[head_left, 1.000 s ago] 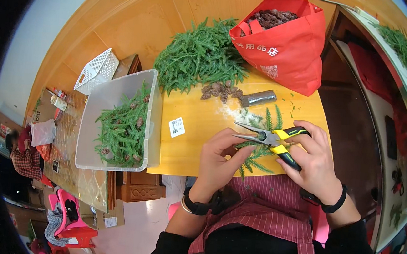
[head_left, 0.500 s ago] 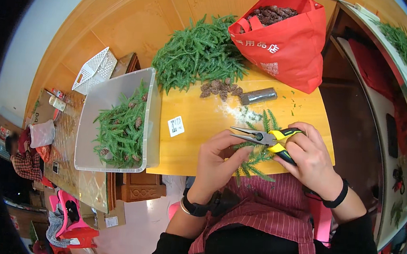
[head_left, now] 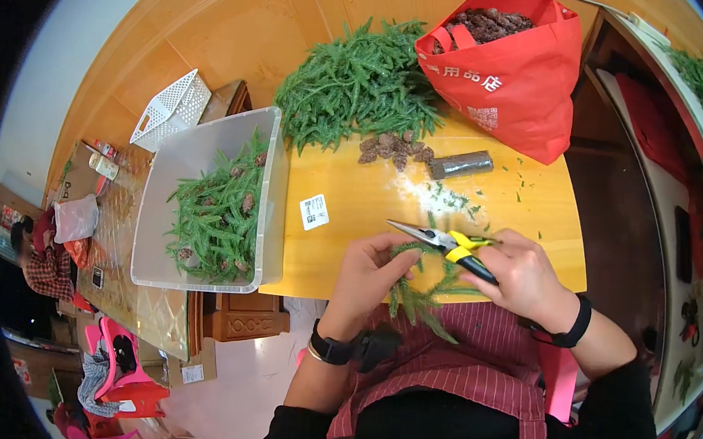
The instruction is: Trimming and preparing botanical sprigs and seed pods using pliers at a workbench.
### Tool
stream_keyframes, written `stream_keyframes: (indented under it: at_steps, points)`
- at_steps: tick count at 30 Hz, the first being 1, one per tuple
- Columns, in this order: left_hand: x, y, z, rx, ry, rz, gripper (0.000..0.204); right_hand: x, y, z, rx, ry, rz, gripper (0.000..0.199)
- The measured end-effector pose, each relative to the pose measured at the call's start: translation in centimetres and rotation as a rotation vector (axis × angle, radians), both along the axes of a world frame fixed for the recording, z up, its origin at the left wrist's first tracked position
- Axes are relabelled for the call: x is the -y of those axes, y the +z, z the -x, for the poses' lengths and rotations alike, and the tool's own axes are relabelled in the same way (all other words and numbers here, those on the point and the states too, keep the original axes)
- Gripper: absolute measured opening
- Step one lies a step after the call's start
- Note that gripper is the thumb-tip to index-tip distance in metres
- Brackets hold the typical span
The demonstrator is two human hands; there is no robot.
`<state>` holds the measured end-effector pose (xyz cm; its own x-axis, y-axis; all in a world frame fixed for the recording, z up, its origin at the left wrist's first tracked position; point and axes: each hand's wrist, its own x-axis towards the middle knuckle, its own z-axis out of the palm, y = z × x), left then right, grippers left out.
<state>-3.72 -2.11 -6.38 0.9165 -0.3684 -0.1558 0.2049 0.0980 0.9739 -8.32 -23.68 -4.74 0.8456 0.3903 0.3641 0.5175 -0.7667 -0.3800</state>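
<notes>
Long-nose pliers [head_left: 441, 239] with yellow and black handles are in my right hand [head_left: 524, 278], its fingers wrapped round them. Their jaws point left, nearly together, just above my left hand [head_left: 370, 275]. That hand pinches a green artificial pine sprig [head_left: 417, 303], whose needles hang over the table's near edge toward my apron. Cut green bits [head_left: 456, 201] lie on a patch of white powder past the pliers. Beyond them are several small pine cones [head_left: 394, 149] beside a dark wrapped roll [head_left: 463, 165].
A clear plastic bin [head_left: 274, 205] on the left holds pine sprigs with cones. At the back stand a pile of green sprigs [head_left: 358, 84] and a red bag [head_left: 518, 96] full of cones. A white label [head_left: 314, 212] lies on the yellow table [head_left: 323, 263]. Another person [head_left: 49, 266] is far left.
The pliers' jaws have come together. The sprig's upper branches no longer stand up past the pliers, and green bits now lie on the white powder. My view has shifted slightly.
</notes>
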Motion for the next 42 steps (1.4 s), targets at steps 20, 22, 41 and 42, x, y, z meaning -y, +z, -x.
stream_keyframes:
  at_steps: [20,22,41,42]
  points:
    - [1.5,-2.3,-13.5,0.957,0.126,-1.004,0.033,8.7,-5.5,-1.6,-0.151,-0.343,0.304,0.024]
    - [2.3,-2.9,-14.7,0.912,0.102,-1.047,0.033,7.6,-4.7,-2.0,-0.147,-0.429,0.304,0.019]
    - [3.0,-1.7,-15.5,0.589,0.134,-0.541,0.017,3.0,-6.7,-3.4,-0.263,-0.155,0.331,0.012]
    - [2.9,-0.7,-14.3,0.412,0.107,-0.140,0.020,2.9,-6.2,-3.3,-0.264,-0.181,0.291,0.010]
